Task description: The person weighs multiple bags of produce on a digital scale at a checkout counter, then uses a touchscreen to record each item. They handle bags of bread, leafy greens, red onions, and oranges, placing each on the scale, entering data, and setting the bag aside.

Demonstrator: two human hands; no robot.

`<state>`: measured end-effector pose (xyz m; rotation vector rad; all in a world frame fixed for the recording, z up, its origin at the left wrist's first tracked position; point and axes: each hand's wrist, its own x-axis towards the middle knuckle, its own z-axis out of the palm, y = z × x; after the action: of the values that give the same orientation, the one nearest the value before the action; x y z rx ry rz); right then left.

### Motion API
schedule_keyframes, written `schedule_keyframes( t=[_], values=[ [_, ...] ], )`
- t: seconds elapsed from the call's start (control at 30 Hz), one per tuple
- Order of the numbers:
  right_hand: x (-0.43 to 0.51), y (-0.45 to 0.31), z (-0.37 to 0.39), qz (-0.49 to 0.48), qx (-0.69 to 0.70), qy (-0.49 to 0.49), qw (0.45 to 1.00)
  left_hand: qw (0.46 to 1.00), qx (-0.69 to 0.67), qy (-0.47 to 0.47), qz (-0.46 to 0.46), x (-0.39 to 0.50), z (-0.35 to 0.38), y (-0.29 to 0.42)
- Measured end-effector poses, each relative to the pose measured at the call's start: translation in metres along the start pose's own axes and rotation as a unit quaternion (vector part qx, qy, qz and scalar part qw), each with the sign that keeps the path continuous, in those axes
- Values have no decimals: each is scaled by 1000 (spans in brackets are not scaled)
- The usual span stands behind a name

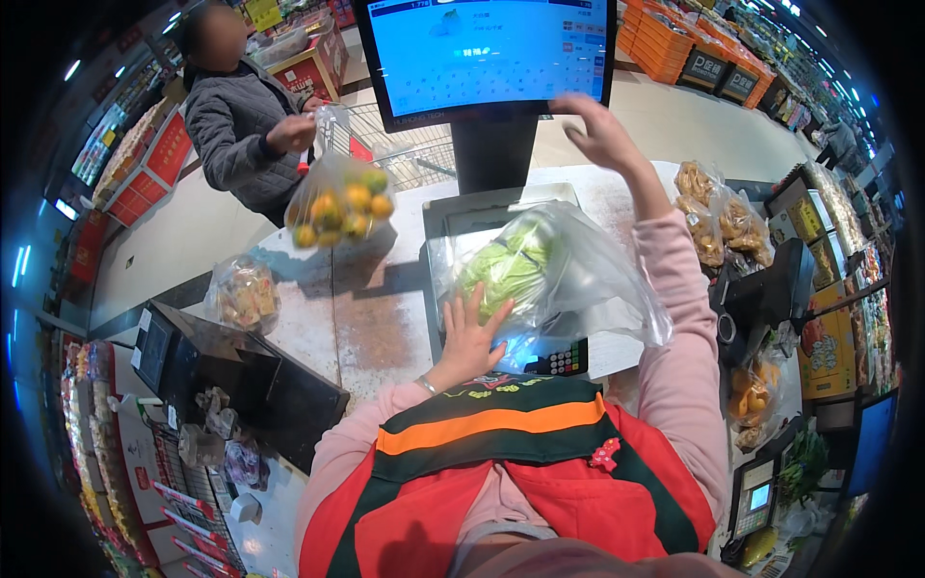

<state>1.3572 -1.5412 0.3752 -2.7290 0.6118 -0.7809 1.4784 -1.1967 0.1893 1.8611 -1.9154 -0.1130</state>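
Note:
A green cabbage in a clear plastic bag point(517, 264) lies on the weighing platform of a scale point(433, 217). My left hand point(470, 343) rests with spread fingers against the near left side of the bagged cabbage. Higher up, my right hand point(596, 134) reaches to the lower right edge of the scale's touchscreen point(491, 54); whether a fingertip touches the glass I cannot tell. Nothing is held in that hand, and its fingers are bent with the thumb apart. The bag's loose end spreads to the right, beside my right forearm. A keypad point(564, 359) shows below the platform.
Across the counter point(368, 318), a person point(238, 130) holds up a clear bag of orange-and-green fruit point(343, 206) near a shopping cart point(394, 141). Another bagged item point(244, 295) sits at left, behind a black box-shaped unit point(231, 376). Bagged brown goods point(723, 213) stand at right.

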Motion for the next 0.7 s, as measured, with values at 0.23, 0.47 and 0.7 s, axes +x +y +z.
schedule_keyframes(
  t=[0.23,0.47,0.7],
  values=[
    [84,-37,7,-115,-272,283,913,994,-31,100,29,-3,-20,9],
    [58,-11,12,-111,-220,309,919,967,-78,235,66,4,-40,13],
    [-192,67,93,362,141,203,899,983,-49,103,145,36,-44,34]
  ],
)
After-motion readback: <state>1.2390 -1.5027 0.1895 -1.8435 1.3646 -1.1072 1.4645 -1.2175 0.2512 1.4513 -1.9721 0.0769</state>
